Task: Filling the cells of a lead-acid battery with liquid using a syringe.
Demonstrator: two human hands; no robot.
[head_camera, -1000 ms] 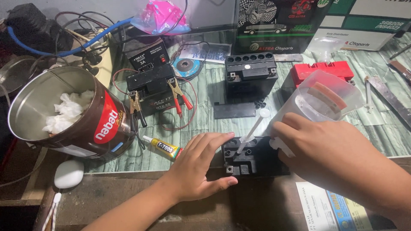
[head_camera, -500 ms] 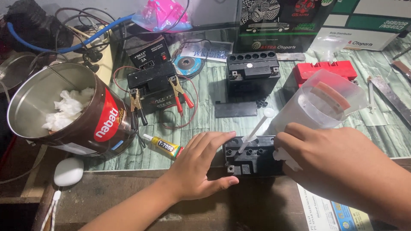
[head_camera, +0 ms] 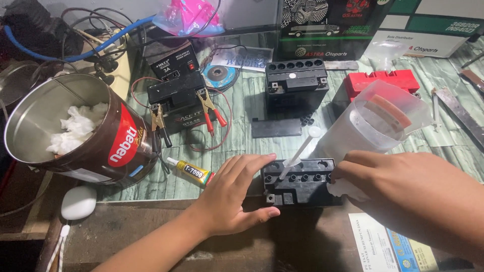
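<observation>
While the left hand lay flat against the black battery, the right hand gripped a tilted plastic jug just beside it.

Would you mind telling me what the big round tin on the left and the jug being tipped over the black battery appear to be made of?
The tin looks like metal: its inside is shiny and silvery. The jug seems translucent, slightly cloudy plastic. The battery casing looks like matte black moulded plastic.

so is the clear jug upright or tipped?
Tipped. The clear plastic jug leans toward the black battery, its white spout tube angled down to a filler hole. The right hand holds it.
</observation>
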